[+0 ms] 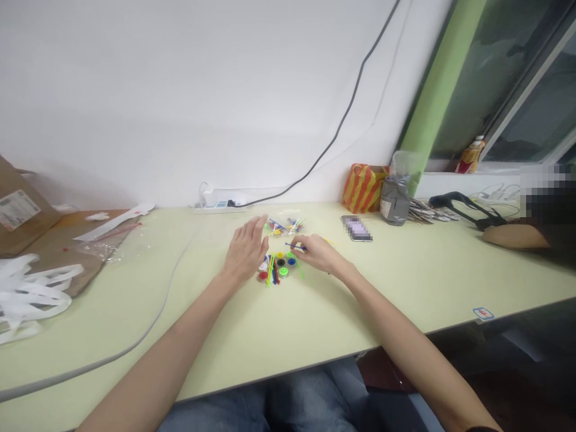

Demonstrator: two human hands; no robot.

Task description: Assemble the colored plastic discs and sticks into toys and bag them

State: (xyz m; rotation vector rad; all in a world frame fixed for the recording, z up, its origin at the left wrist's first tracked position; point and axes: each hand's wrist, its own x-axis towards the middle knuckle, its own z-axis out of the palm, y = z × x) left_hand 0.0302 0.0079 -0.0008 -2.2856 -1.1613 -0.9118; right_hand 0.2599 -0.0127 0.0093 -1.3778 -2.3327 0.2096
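Note:
Between my hands, several small round discs in different colours lie close together, among them a green disc (283, 272) and a red disc (263, 276). Thin coloured plastic sticks (272, 270) lie in a bunch over the left part of these discs. My right hand (317, 252) pinches a thin blue stick (293, 246) above the right side of the group. My left hand (246, 249) hovers at the left edge of the group, its fingers stretched out and holding nothing. Behind the discs rests a second pile of coloured sticks (286, 227).
A phone (357, 228), a striped bag (363, 187) and a dark container (395, 201) stand or lie at the back right. A power strip (219, 206) sits by the wall. Grey cable (148, 327), cardboard and white strips (40, 294) occupy the left. Another person's arm (515, 235) rests far right.

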